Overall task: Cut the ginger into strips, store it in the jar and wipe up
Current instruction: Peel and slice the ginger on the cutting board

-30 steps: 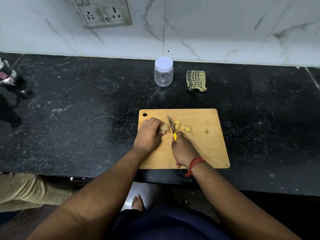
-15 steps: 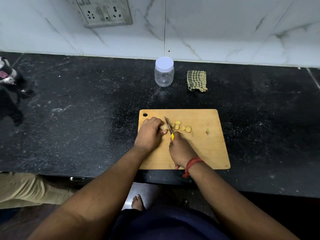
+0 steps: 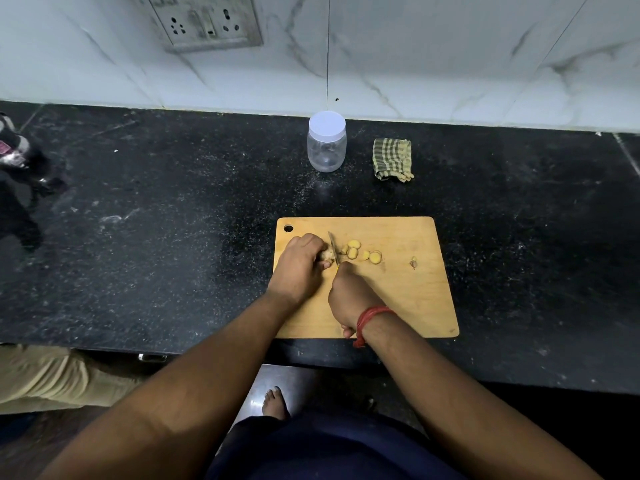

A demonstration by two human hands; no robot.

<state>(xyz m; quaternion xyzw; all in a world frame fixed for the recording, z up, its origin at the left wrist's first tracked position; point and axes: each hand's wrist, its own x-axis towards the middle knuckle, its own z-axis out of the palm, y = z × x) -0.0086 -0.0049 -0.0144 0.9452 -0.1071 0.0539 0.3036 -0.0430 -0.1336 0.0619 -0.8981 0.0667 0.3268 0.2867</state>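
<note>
Left hand (image 3: 298, 264) curls over the ginger piece (image 3: 326, 255) on the cutting board (image 3: 412, 296). Right hand (image 3: 349, 295) grips the knife (image 3: 333, 247), blade apparently against the ginger. Cut slices (image 3: 362, 252) lie just right of the blade. Jar (image 3: 326, 141), lid on, and cloth (image 3: 392, 159) stand behind the board
</note>
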